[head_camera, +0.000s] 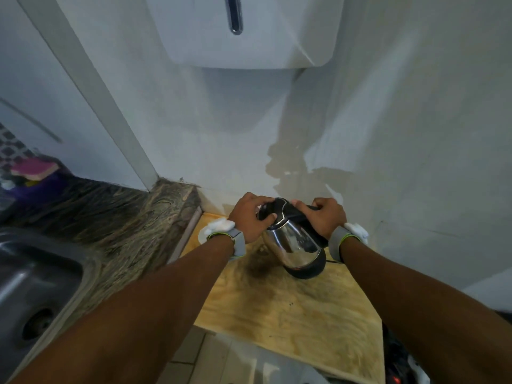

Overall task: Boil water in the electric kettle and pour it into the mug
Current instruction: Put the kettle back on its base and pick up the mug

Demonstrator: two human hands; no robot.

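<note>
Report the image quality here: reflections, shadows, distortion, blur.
Head view: the steel kettle carries bright mirror reflections on its body; a soft dark shadow falls on the wooden board to its left; wide-angle distortion bends the wall edges and stretches both forearms; the left hand and right hand are fairly sharp, while the sink at the frame edge is soft.

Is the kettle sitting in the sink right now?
No, the kettle stands on the wooden board, with the sink off to its left.
</note>
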